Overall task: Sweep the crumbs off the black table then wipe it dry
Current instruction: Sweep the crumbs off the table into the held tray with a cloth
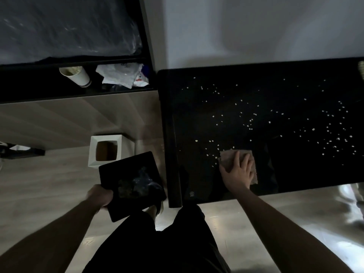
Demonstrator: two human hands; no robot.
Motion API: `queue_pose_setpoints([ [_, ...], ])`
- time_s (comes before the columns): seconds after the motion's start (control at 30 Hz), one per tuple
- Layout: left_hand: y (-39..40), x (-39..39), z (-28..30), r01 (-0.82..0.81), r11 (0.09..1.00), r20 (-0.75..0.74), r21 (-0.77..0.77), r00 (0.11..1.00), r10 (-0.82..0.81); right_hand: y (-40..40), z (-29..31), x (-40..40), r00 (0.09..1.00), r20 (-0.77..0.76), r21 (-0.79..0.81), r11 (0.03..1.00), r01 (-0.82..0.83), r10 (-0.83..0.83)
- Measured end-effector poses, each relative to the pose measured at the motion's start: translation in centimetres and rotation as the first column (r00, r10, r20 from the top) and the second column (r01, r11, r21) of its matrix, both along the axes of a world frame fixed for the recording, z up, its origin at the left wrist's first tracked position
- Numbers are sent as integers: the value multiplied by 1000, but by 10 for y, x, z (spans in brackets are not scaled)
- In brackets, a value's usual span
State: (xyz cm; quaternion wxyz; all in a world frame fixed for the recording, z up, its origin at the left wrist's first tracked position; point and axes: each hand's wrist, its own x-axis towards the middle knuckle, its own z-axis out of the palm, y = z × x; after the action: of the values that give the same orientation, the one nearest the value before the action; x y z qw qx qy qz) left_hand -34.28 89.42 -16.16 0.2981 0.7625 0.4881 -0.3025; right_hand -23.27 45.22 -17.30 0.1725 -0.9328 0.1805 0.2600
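So right hand (238, 172) presses the cloth (228, 156) flat on the counter (197, 95) to push crumbs (252, 125); left hand (100, 195) grips a tray (126, 174) ready to catch them.

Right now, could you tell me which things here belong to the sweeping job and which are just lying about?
In use: black table, crumbs, cloth under right hand, black tray held by left hand.
Lying about: white bin, paper cup, crumpled wrapper.
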Motion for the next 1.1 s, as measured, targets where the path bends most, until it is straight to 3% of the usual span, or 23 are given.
queue_pose_setpoints([
  [0.13, 16, 10, -23, 14, 998, -47, -58, 999, -17, 22, -11, -13, 991, 132, -72, 997, -10, 19],
  [0.4, 22, 32, -52, 9, 990, -69, -143, 997, -19, 70, -20, -40, 956, 288, 73, 997, 33, -52],
  [0.6, 18, 41, -53, 65, 990, -36, -125, 997, -70, 144, -8, -55, 971, 218, 226, 973, 47, -97],
  [0.83, 23, 51, -56, 166, 977, 12, -132, 986, -166, 248, 16, -71, 987, 151, 510, 860, -24, -62],
  [0.93, 24, 55, -55, 171, 974, 34, -148, 985, -168, 257, 25, -74, 986, 132, 590, 807, 6, -104],
  [1.1, 25, 62, -52, 181, 972, 17, -149, 983, -181, 210, 42, -70, 934, 133, 677, 719, 159, -331],
])
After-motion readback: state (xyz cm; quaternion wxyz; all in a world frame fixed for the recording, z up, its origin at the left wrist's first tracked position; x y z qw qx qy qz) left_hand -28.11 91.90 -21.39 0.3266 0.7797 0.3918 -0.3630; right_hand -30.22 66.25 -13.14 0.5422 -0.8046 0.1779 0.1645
